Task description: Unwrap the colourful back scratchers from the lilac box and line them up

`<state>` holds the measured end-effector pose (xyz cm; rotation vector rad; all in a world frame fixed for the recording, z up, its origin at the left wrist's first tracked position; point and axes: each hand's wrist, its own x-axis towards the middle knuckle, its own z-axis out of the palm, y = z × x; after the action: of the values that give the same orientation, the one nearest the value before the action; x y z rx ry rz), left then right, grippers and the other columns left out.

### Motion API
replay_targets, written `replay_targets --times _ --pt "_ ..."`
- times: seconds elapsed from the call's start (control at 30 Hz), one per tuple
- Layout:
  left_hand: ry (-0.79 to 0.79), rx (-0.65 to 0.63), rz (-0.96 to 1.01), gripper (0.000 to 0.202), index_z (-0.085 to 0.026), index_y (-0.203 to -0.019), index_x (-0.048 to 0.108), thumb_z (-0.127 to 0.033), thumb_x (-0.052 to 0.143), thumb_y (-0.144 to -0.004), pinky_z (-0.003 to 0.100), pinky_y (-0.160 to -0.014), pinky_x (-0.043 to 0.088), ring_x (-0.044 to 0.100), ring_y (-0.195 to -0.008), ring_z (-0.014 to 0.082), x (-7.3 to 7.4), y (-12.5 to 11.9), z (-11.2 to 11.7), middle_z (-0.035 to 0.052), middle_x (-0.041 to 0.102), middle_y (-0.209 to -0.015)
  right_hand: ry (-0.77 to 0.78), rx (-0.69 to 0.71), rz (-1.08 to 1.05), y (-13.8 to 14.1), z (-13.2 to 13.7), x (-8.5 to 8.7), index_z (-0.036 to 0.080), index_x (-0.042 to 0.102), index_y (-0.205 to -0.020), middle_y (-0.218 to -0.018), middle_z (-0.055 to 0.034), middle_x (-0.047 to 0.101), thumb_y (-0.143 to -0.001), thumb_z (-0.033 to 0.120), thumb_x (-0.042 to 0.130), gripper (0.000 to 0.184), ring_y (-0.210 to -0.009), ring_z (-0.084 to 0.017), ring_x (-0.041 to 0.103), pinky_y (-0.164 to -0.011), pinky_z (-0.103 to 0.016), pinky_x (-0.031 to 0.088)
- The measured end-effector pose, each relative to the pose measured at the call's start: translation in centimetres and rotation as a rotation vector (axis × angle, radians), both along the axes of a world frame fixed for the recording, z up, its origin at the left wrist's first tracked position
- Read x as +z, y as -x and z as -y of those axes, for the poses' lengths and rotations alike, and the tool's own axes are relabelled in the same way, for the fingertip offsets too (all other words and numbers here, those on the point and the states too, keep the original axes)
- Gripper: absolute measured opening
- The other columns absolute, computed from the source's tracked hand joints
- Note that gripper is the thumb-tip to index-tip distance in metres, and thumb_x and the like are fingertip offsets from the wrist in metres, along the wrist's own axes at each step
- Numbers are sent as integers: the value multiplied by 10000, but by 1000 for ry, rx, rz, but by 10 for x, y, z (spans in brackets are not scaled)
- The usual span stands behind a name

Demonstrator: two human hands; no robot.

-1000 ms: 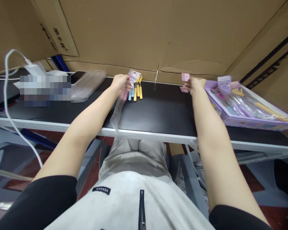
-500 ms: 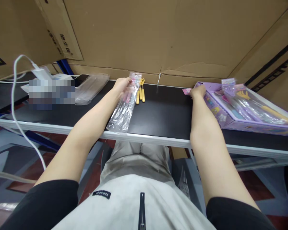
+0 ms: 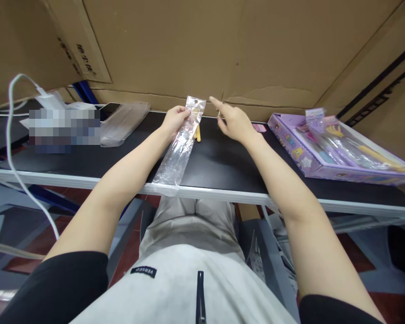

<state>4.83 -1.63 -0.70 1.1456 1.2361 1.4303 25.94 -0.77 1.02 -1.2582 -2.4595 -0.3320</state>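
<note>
My left hand (image 3: 176, 120) pinches the upper side of a long clear plastic bag (image 3: 177, 155), thumb on top. The bag slants over the table, its lower end reaching the front edge. Partly behind it lie slim yellow-handled tools (image 3: 198, 133); the bag covers most of them and their upper ends show only dimly. My right hand (image 3: 234, 120) hovers just right of the bag's top, index finger stretched out and the others loosely bent, with nothing visible in it. A small pink card (image 3: 259, 128) lies on the table beyond my right wrist.
On the right stands a purple open box (image 3: 303, 157) with bagged tools in it. A stack of clear bags (image 3: 124, 123) lies at the left, beside a blurred patch and a white cable (image 3: 11, 117). Cardboard (image 3: 175, 49) walls the table's back.
My right hand has come left from the pink card by the box to near the bag's top, and its fingers have opened. My left hand still holds the bag, which now covers more of the yellow-handled tools.
</note>
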Motion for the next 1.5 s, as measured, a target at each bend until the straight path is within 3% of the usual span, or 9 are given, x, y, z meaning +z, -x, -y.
replay_targets --times 0.17,0.33,0.47,0.63,0.8,1.03,1.27,1.37,1.5 --pt "-33 -54 -18 247 -204 -817 506 -137 533 -1054 205 -543 458 519 -488 94 -2 -8 2 -20 594 -664 81 107 25 16 14 -9 241 420 -1674 -1407 -87 711 -1028 287 474 650 -1299 -292 655 -1149 -440 463" --pt "-31 -142 -116 122 -201 -1011 562 -296 629 -1051 256 -661 535 649 -618 138 -9 -9 -1 18 645 -827 23 27 -43 11 8 -10 190 532 -1602 -1396 -127 713 -1071 322 404 562 -1281 -289 669 -1142 -432 466" --pt "-202 -133 -265 468 -235 -1222 569 -282 870 -867 351 -846 575 745 -928 249 -13 -9 5 60 645 -1082 -44 -82 -149 1 3 -8 157 534 -1589 -1390 -151 710 -1076 335 385 564 -1288 -317 661 -1136 -453 472" --pt "-536 -212 -542 652 -253 -1322 582 -213 902 -755 475 -1172 419 515 -1428 368 -18 -14 11 115 587 -1393 -75 -152 -316 -11 -5 -7 179 546 -1570 -1375 -148 711 -1080 383 394 552 -1270 -344 665 -1133 -490 484" --pt "-576 -141 -724 563 -233 -1346 613 -182 757 -804 507 -1232 334 466 -1454 398 -10 -8 2 138 559 -1388 -43 -244 -298 -14 -1 -3 157 411 -1654 -1518 -198 606 -1075 370 367 619 -1284 -408 658 -1130 -574 481" --pt "-369 187 -826 479 -232 -1279 612 -345 730 -829 623 -1291 149 287 -1486 462 14 75 -35 147 494 -1401 68 -257 -137 -25 -17 -17 165 210 -1741 -1651 -207 461 -1024 380 469 792 -1334 -440 626 -1128 -623 477" --pt "69 305 -915 869 -278 -1140 601 -798 774 -466 793 -1200 -56 86 -1471 614 -16 181 -46 141 445 -1539 245 -252 -59 -37 -34 -34 108 174 -1744 -1719 -226 314 -946 346 612 940 -1451 -408 555 -1191 -575 468" --pt "218 324 -1015 995 -305 -1108 657 -881 722 -299 783 -1185 -68 115 -1464 610 -27 195 -47 128 519 -1517 317 -234 -51 -38 -35 -37 91 181 -1739 -1715 -216 315 -929 310 634 954 -1502 -371 511 -1240 -536 435" --pt "163 336 -983 894 -313 -832 625 -890 667 -151 761 -1152 -156 125 -1430 639 -33 198 -57 128 688 -1228 399 -258 -43 -38 -36 -40 93 217 -1733 -1698 -208 341 -934 301 657 936 -1523 -346 490 -1265 -490 413"
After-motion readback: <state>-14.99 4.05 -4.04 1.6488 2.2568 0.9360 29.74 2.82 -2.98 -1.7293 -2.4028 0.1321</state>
